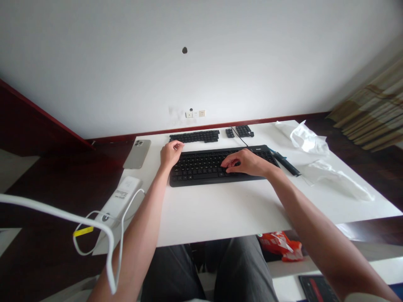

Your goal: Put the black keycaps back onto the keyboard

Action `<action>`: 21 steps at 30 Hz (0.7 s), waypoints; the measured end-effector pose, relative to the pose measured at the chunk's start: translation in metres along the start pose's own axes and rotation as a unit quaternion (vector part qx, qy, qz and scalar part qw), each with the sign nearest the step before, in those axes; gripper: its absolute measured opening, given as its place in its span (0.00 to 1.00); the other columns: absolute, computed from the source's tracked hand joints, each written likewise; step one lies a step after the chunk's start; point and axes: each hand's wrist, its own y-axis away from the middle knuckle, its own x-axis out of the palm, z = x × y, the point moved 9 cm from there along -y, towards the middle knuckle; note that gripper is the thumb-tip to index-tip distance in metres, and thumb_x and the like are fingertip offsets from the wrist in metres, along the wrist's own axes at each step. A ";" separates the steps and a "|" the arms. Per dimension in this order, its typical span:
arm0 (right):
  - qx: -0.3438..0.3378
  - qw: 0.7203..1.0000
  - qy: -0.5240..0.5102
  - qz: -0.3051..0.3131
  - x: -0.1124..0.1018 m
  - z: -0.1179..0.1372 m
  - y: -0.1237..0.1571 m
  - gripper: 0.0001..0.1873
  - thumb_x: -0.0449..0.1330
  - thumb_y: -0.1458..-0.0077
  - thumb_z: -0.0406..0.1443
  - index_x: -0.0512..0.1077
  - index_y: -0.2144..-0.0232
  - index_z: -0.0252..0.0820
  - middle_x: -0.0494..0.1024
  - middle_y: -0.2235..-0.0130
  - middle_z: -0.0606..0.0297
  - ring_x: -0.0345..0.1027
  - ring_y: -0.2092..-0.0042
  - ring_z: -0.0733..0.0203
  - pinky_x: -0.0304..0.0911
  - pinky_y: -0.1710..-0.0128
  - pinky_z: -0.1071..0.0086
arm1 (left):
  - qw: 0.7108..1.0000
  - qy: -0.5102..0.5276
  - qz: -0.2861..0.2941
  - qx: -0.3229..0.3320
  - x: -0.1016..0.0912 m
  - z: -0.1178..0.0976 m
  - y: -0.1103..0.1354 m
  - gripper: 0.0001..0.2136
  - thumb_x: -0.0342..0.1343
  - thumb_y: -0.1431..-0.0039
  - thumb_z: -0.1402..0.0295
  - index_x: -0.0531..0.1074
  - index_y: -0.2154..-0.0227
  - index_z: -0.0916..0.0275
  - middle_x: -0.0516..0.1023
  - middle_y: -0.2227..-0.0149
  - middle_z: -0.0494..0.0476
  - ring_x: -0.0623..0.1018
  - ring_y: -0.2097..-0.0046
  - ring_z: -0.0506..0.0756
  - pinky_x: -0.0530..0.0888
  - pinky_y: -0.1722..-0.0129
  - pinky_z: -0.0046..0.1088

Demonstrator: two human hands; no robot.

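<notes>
A black keyboard (201, 179) lies on the white table, its keys facing up. My left hand (171, 154) is at its upper left corner, thumb and fingers drawn together in a pinch; whatever they hold is too small to make out. Over the right half of the keys, my right hand (244, 162) is curled, with thumb and index fingertips close together at the key tops. Anything between them is hidden. Behind the keyboard, black keycaps (195, 136) are laid out in rows, with a small group (229, 133) and a number-pad group (243, 131) farther right.
A phone (137, 154) and a white power strip (121, 195) with a white cable (63, 214) are on the left. A black-handled tool (288, 164) lies right of the keyboard, near crumpled clear plastic (308, 138). A red bag (281, 246) sits below the table (214, 214).
</notes>
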 end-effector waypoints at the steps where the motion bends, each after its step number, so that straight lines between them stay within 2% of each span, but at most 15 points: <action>1: 0.005 1.000 0.001 -0.001 0.000 -0.001 0.000 0.13 0.67 0.46 0.42 0.83 0.59 0.46 0.85 0.58 0.66 0.79 0.59 0.55 0.74 0.57 0.66 | 1.000 0.000 0.001 0.000 0.000 0.000 0.000 0.12 0.54 0.38 0.58 0.82 0.65 0.54 0.82 0.68 0.51 0.78 0.64 0.55 0.67 0.63 0.29; 6: 0.017 1.000 0.002 0.001 -0.001 -0.005 0.000 0.14 0.66 0.46 0.43 0.83 0.58 0.48 0.85 0.58 0.66 0.79 0.58 0.54 0.74 0.57 0.66 | 1.000 -0.002 0.001 0.003 0.001 0.001 -0.001 0.12 0.54 0.38 0.58 0.82 0.65 0.54 0.82 0.68 0.51 0.78 0.64 0.55 0.68 0.63 0.28; 16: -0.015 1.000 0.026 -0.004 -0.002 0.005 0.001 0.14 0.66 0.45 0.43 0.82 0.57 0.47 0.85 0.57 0.63 0.78 0.58 0.53 0.74 0.55 0.63 | 1.000 -0.005 0.008 0.000 0.001 0.000 0.000 0.12 0.53 0.37 0.58 0.81 0.65 0.54 0.83 0.66 0.51 0.78 0.64 0.56 0.68 0.63 0.29; 21: -0.033 0.996 0.072 -0.047 -0.010 0.009 0.001 0.13 0.65 0.43 0.43 0.83 0.57 0.47 0.84 0.56 0.63 0.77 0.58 0.54 0.72 0.58 0.64 | 1.000 -0.006 0.008 0.001 0.001 0.001 0.000 0.12 0.54 0.37 0.58 0.82 0.65 0.54 0.83 0.67 0.52 0.78 0.63 0.56 0.68 0.63 0.29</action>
